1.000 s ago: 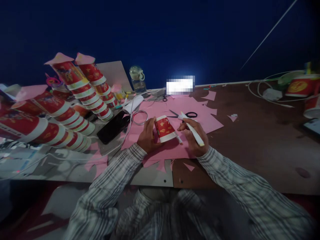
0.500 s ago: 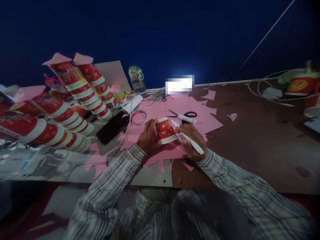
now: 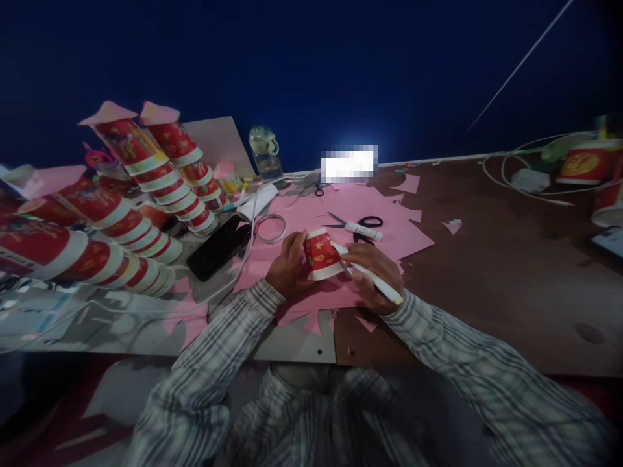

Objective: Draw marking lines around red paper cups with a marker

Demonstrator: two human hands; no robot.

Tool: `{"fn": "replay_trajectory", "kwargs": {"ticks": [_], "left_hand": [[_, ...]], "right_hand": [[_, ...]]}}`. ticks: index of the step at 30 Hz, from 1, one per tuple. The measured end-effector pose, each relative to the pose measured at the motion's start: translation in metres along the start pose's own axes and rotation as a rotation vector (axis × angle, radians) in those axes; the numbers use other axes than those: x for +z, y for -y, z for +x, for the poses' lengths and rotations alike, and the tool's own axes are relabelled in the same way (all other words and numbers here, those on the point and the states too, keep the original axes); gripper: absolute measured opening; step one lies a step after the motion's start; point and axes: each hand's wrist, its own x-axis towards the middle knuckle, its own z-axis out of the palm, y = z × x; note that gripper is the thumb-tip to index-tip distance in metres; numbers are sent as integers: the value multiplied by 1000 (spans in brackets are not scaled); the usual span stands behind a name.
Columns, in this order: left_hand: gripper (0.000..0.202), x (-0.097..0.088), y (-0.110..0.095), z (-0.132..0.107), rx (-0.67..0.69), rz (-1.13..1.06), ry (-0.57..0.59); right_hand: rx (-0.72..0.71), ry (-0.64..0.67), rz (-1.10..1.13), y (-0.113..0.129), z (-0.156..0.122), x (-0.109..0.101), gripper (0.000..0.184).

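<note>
My left hand (image 3: 288, 267) grips a red paper cup (image 3: 323, 255) with gold patterns, held upside down with its white rim lowest. In my right hand (image 3: 376, 275) is a white marker (image 3: 374, 280) with a yellow end, slanted so that its tip meets or nearly meets the cup's right side. Beneath both hands lies a large sheet of pink paper (image 3: 296, 217). Just beyond the right hand, a white glue stick (image 3: 363, 231) rests across black-handled scissors (image 3: 370, 222).
Several towers of red cups (image 3: 168, 188) with pink cone tops stand at the left. Near them lie a black phone (image 3: 219, 248) and a white cable (image 3: 248, 259). A water bottle (image 3: 265, 154) and a bright, blurred-out patch are at the back. More cups (image 3: 586, 162) stand far right.
The marker's tip has shifted slightly down along the cup's right side, and its yellow end has moved a little right and down. The left hand and cup stay nearly still.
</note>
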Motion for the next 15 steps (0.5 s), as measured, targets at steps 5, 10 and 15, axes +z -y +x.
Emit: {"fn": "replay_trajectory", "kwargs": {"ticks": [5,10,15], "left_hand": [[110,0,-1,1,-27,-9,17],[110,-1,2,0,-41,-28,56],[110,-1,6,-1,-25,-25,56]], "right_hand": [[40,-29,-11,0,0,0,27],[87,-50,-37,1,3,-1,31],[127,-60,13,0,0,-2,30]]}}
